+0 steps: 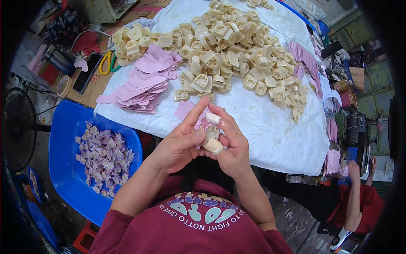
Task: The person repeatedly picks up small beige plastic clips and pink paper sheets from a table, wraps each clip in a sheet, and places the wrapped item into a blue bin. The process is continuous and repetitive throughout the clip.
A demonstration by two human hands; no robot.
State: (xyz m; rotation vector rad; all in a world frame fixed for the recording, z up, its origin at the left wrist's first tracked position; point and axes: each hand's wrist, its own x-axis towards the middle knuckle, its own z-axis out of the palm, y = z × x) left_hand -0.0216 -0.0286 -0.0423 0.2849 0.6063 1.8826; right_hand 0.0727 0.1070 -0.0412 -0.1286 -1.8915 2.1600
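Note:
Between both hands, over the table's near edge, is a small shoe heel block with pink-lilac sheet material around it [211, 132]. My left hand [171, 146] holds its left side, thumb pressed on it. My right hand [234, 153] grips the other side; its thumb and a fingertip are wrapped in white tape. Just beyond my fingers lies a loose pink piece [182, 110]. A large heap of beige hollow plastic heel blocks [211, 59] covers the far side of the white cloth [270, 139]. Left of it, cut pink pieces [146, 82] lie in an overlapping stack.
A blue basin [63, 144] at the left holds many pink-covered heels [105, 156]. Yellow-and-green scissors [105, 63], a phone [87, 73] and a tape roll [64, 86] lie at the upper left. A black fan [19, 127] stands far left. Another person's arm [354, 199] shows at right.

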